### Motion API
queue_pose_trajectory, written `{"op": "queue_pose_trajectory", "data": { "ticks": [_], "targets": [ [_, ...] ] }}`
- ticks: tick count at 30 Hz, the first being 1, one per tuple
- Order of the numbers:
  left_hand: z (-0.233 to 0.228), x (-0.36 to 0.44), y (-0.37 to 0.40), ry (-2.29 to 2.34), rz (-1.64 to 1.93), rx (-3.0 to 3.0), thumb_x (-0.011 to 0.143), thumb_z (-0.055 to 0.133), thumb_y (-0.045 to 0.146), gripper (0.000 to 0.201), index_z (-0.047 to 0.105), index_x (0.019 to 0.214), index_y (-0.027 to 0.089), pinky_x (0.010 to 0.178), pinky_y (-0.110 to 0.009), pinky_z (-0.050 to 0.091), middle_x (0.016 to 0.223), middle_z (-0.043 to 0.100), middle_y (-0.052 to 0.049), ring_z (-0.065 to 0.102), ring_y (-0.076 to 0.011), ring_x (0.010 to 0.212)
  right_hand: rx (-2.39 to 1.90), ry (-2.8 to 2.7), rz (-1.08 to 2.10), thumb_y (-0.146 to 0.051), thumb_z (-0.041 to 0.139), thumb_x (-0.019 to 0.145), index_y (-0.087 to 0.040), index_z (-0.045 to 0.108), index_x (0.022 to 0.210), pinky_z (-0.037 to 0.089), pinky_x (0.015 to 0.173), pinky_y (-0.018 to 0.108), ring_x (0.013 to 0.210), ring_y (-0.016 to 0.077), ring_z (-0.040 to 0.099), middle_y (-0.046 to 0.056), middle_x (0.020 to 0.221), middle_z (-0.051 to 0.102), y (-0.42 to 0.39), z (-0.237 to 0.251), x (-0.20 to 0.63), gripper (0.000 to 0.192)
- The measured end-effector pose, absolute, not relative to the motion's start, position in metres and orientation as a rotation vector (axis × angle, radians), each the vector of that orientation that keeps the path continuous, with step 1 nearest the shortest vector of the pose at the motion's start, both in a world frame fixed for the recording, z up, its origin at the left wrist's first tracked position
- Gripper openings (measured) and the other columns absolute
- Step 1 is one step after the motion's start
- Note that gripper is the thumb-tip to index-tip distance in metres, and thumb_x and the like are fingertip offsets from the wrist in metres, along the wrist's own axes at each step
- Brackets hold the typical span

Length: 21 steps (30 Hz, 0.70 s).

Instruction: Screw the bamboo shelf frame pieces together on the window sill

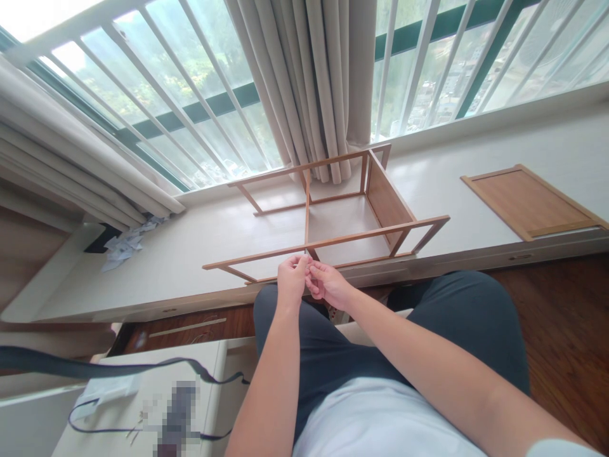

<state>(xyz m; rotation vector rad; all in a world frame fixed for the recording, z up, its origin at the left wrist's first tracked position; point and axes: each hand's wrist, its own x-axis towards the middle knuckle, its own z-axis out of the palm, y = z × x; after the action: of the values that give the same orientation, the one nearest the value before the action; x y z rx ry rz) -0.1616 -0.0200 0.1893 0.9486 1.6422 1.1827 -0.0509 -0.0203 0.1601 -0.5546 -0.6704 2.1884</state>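
Note:
My left hand (291, 279) and my right hand (328, 284) meet at the near side of a wooden frame (352, 236). Fingers of both hands are pinched together, and whatever lies between them is too small to make out. The frame rests on its side on the white window ledge, with slim brown bars and a crossbar (307, 209) running away from my hands. A wooden panel (387, 197) closes its right part. Farther right, a separate flat wooden panel (535, 200) lies on the ledge.
Beige curtains (304, 82) hang behind the frame before barred windows. Crumpled white papers (126, 244) lie at the ledge's left end. At lower left, a white cabinet top (128, 387) carries a blurred dark object, small pieces and a dark strap (157, 367).

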Motion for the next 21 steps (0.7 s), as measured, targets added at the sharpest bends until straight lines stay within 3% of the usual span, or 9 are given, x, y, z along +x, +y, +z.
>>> {"op": "queue_pose_trajectory", "data": {
  "ticks": [14, 21],
  "targets": [
    [0.1942, -0.1592, -0.0227, 1.601, 1.221, 0.884, 0.071, 0.072, 0.042, 0.027, 0.064, 0.073, 0.016, 0.034, -0.021, 0.034, 0.050, 0.054, 0.004, 0.046, -0.0093, 0.031, -0.724, -0.808, 2.039, -0.052, 0.063, 0.081, -0.021, 0.054, 0.086, 0.025, 0.034, 0.018, 0.039, 0.0072, 0.038, -0.005, 0.058, 0.057, -0.0248, 0.1583, -0.0525, 0.033],
    [0.1927, -0.1599, -0.0212, 1.653, 1.224, 0.868, 0.072, 0.068, 0.039, 0.026, 0.070, 0.075, 0.014, 0.046, -0.020, 0.039, 0.061, 0.062, 0.000, 0.053, -0.0100, 0.049, -0.840, -1.040, 1.767, -0.050, 0.056, 0.087, -0.022, 0.050, 0.078, 0.027, 0.039, 0.020, 0.040, 0.0077, 0.036, -0.006, 0.056, 0.055, -0.0255, 0.1606, -0.0522, 0.030]
  ]
}}
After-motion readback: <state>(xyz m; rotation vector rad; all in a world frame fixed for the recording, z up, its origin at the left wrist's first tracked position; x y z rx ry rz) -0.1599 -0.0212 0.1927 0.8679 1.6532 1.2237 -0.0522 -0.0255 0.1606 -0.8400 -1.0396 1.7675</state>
